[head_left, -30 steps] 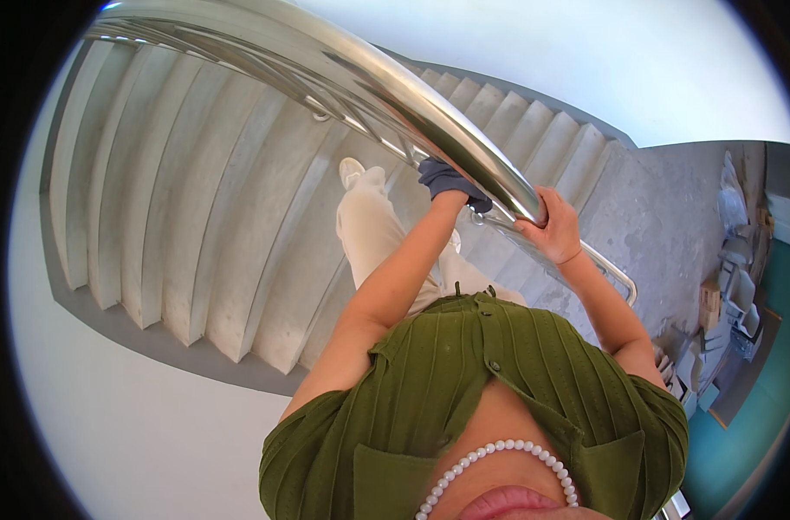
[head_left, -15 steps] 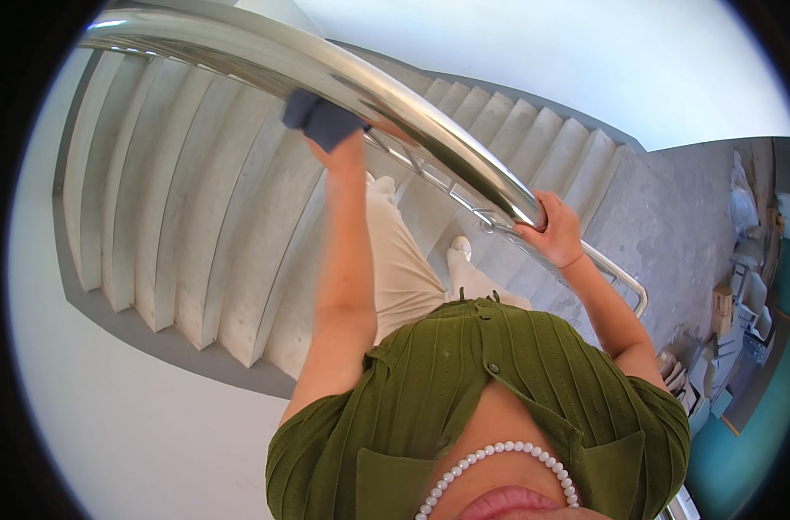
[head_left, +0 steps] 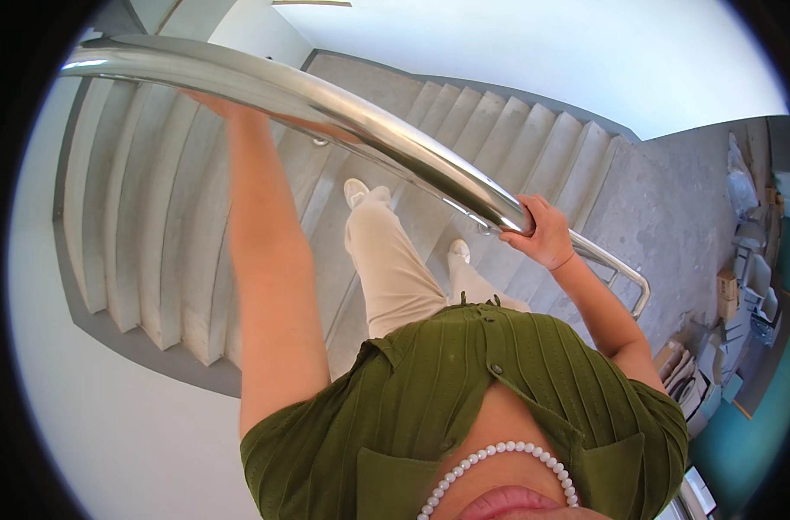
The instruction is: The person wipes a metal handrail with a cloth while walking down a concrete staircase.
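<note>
A thick, shiny metal handrail (head_left: 369, 121) curves across the stairs from the far left toward the middle right. My right hand (head_left: 540, 232) is closed around its near end, with the thumb below and the fingers over the top. My left arm (head_left: 269, 251) stretches far forward, and my left hand (head_left: 209, 100) is at the far part of the rail. The rail hides its fingers, so I cannot make out their grip. The dark grey cloth held in that hand earlier cannot be clearly made out now.
Concrete steps (head_left: 174, 234) descend on the left, and another flight (head_left: 516, 130) lies beyond the rail. My shoe (head_left: 355, 192) stands on a step. Boxes and clutter (head_left: 728, 295) lie on the landing at right. A thin lower rail (head_left: 633, 286) bends near my right arm.
My left hand has slid forward and left along the handrail, and the dark grey cloth has gone from clear sight. My right hand stays on the rail. More of my legs shows.
</note>
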The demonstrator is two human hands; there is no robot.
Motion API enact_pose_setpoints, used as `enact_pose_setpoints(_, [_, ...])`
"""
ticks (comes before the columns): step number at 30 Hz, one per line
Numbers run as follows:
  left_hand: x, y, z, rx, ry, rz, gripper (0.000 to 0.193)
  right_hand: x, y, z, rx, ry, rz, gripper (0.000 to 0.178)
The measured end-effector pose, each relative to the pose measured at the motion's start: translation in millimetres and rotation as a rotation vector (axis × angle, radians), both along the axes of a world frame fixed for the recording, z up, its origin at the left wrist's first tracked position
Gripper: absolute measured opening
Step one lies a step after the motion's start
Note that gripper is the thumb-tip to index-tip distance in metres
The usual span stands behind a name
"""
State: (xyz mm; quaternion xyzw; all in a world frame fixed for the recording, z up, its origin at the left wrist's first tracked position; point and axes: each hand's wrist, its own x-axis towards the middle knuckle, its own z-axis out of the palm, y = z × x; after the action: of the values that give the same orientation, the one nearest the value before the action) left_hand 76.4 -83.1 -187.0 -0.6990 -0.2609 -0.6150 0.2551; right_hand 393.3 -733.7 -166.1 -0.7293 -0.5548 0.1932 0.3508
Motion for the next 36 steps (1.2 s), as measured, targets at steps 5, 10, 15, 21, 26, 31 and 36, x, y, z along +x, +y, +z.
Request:
enact_pose_setpoints(5, [81,-200,23,-0.53,0.28,-0.174,0.065,-2,0,7,-0.142,0.038,-0.069,0.064])
enact_pose_setpoints(10, [70,-387,-11,-1.088,-0.538,-0.567,0.047,2,2,7,0.057,0.053,0.031,0.075])
enact_pose_setpoints(15, [73,-475,83,-0.839,-0.057,-0.371,0.05,-14,19,48,0.326,0.005,0.074,0.085])
enact_pose_setpoints(21, [145,-492,124,-0.985,0.22,-1.005,0.064,-67,78,71,0.392,1.088,-0.053,0.074])
enact_pose_setpoints(26, [150,-452,153,-0.954,0.114,-0.88,0.071,-5,88,82,0.364,1.505,-0.417,0.04])
enact_pose_setpoints(31, [146,-396,150,-0.592,0.123,-0.292,0.055,16,94,70,0.326,1.565,-0.394,0.04])
enact_pose_setpoints(36, [142,-388,136,-0.551,0.092,-0.297,0.044,19,118,61,0.17,1.738,-0.187,0.05])
